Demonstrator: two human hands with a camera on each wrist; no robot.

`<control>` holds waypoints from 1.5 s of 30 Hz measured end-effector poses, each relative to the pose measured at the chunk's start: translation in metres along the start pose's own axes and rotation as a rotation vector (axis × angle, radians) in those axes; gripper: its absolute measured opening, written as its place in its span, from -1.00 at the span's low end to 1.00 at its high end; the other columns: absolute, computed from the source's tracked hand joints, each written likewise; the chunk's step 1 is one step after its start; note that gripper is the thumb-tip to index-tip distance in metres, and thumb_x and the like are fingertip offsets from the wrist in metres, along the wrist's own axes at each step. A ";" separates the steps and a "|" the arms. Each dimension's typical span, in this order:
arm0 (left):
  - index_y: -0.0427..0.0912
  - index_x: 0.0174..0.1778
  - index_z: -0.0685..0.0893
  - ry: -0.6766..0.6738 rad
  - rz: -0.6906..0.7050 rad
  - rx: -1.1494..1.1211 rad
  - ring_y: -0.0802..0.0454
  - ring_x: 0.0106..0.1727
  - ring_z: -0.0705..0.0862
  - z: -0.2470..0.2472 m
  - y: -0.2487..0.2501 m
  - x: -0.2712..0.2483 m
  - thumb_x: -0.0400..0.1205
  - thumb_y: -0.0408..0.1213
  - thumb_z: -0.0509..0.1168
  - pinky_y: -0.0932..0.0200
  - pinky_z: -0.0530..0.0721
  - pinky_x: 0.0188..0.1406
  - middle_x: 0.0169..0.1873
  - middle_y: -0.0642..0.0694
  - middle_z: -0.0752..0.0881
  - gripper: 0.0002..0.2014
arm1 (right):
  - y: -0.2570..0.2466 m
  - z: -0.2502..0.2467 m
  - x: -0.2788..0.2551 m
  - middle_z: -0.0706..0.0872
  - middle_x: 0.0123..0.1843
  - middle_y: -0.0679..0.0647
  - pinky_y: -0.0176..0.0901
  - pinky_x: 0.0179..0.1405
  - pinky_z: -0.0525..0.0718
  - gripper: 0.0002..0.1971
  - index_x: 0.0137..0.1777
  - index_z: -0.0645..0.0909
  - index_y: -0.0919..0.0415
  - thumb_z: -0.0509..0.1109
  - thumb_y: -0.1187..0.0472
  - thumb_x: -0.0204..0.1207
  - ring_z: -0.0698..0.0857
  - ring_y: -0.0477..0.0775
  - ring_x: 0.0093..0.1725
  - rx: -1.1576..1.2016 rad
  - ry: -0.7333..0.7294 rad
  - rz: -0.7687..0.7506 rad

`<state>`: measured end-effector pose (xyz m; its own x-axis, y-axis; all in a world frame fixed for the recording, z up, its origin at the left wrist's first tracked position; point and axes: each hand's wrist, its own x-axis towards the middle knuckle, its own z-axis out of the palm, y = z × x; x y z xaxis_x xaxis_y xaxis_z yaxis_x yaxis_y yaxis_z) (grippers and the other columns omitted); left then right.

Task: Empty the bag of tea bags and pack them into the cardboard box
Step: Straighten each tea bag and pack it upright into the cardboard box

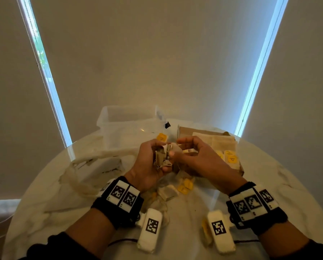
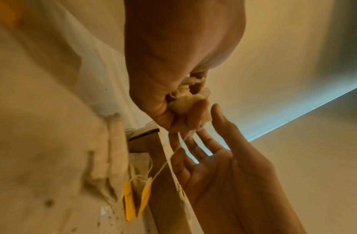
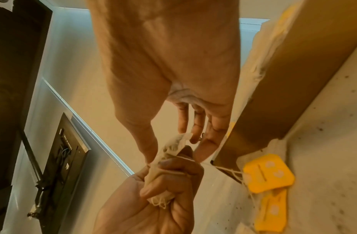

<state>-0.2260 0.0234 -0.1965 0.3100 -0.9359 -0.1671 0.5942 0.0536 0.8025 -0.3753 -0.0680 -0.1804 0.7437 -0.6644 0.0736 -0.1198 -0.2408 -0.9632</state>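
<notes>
Wrist bands (image 1: 122,196) printed with black-and-white square codes sit closest, one on each forearm, and just ahead of them the two hands meet over the table (image 1: 44,194). In the head view the left hand (image 1: 153,159) is curled round a crumpled bunch of tea bags (image 1: 163,154), strings trailing from under the fist; the right wrist view shows the same fist gripping the wad. The right hand (image 1: 196,156) lies beside it with fingers nearly straight and slightly spread, thumb tip touching the bunch, apparently about to pick one bag free rather than pinching anything firmly. Beyond the right hand lies the cardboard box (image 1: 209,139), already holding rows of packed bags with yellow tags (image 1: 231,156) showing at its near end. More loose tea bags and tags (image 1: 185,184) lie on the table under and between the wrists. Off to the left of the left hand sprawls the limp cloth bag (image 1: 93,166), which looks emptied, and beyond that hand stands a clear plastic tub (image 1: 127,121). My reading is that emptying is done and packing is well under way: the step in hand is separating a bag from the bunch. The next move calls for teasing it loose without snagging the tangled strings, then laying it flat in the box. Tags carry dark marks, too blurred to read; no brand is legible.
</notes>
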 end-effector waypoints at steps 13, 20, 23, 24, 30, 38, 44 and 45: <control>-0.08 -0.11 0.66 0.104 0.130 0.112 0.06 -0.42 0.47 0.000 -0.004 0.004 0.75 0.26 0.34 0.31 0.37 -0.69 -0.35 -0.10 0.59 -0.56 | -0.013 -0.030 -0.010 0.82 -0.29 0.09 -0.35 -0.42 0.57 -0.71 -0.03 0.87 0.11 0.58 -0.13 0.60 0.60 -0.06 -0.43 -0.196 -0.196 -0.022; -0.20 -0.06 0.78 0.126 0.123 0.243 0.01 -0.38 0.55 0.001 -0.011 0.006 0.69 0.24 0.44 0.29 0.37 -0.62 -0.26 -0.20 0.66 -0.52 | -0.008 -0.031 -0.007 0.68 -0.27 0.21 -0.15 -0.35 0.61 -0.78 0.17 0.86 0.07 0.49 -0.02 0.69 0.57 0.18 -0.28 0.065 0.037 -0.237; -0.30 0.09 0.82 0.096 0.121 0.295 0.01 -0.39 0.59 -0.002 -0.013 0.005 0.78 0.12 0.35 0.31 0.33 -0.67 -0.22 -0.24 0.73 -0.53 | -0.007 -0.025 -0.006 0.74 -0.24 0.16 -0.09 -0.27 0.71 -0.76 0.16 0.86 -0.01 0.51 -0.09 0.63 0.64 0.15 -0.26 0.089 0.091 -0.271; -0.33 0.11 0.81 0.086 0.121 0.313 0.03 -0.42 0.58 -0.002 -0.013 0.005 0.80 0.11 0.32 0.31 0.31 -0.69 -0.27 -0.22 0.73 -0.52 | -0.006 -0.024 -0.006 0.75 -0.25 0.12 -0.10 -0.26 0.73 -0.77 0.15 0.86 -0.03 0.50 -0.09 0.63 0.66 0.10 -0.27 0.098 0.112 -0.287; -0.19 0.17 0.73 0.034 0.116 0.343 0.07 -0.43 0.52 0.003 -0.011 0.001 0.73 0.25 0.37 0.28 0.23 -0.63 -0.26 -0.15 0.66 -0.50 | -0.005 -0.028 -0.004 0.80 -0.20 -0.13 -0.30 -0.08 0.76 -0.79 0.25 0.82 0.03 0.45 0.01 0.73 0.72 -0.15 -0.20 0.064 0.253 -0.381; -0.11 -0.14 0.72 -0.112 0.027 0.238 0.01 -0.38 0.59 0.002 -0.007 -0.003 0.70 0.51 0.12 0.31 0.26 -0.66 -0.38 -0.08 0.56 -0.31 | -0.008 -0.030 -0.007 0.78 -0.20 0.12 -0.28 -0.24 0.76 -0.78 0.22 0.83 -0.02 0.46 -0.04 0.69 0.70 -0.01 -0.27 0.097 0.272 -0.386; -0.23 0.00 0.69 -0.054 0.067 0.297 0.01 -0.36 0.67 0.000 -0.012 0.004 0.76 -0.02 0.38 0.31 0.43 -0.69 -0.28 -0.17 0.66 -0.70 | -0.008 -0.026 -0.006 0.72 -0.35 -0.14 -0.27 -0.33 0.68 -0.79 0.24 0.83 0.09 0.47 0.04 0.72 0.64 -0.09 -0.42 0.083 0.222 -0.352; -0.27 0.06 0.68 -0.062 0.077 0.297 0.02 -0.37 0.65 -0.001 -0.012 0.005 0.75 -0.07 0.39 0.30 0.43 -0.69 -0.24 -0.20 0.66 -0.72 | -0.009 -0.026 -0.006 0.71 -0.36 -0.13 -0.24 -0.37 0.66 -0.78 0.24 0.83 0.09 0.48 0.04 0.72 0.60 -0.07 -0.44 0.087 0.216 -0.348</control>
<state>-0.2310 0.0186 -0.2079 0.2946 -0.9529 -0.0720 0.3250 0.0290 0.9453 -0.3961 -0.0804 -0.1657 0.5737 -0.6893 0.4423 0.1769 -0.4229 -0.8887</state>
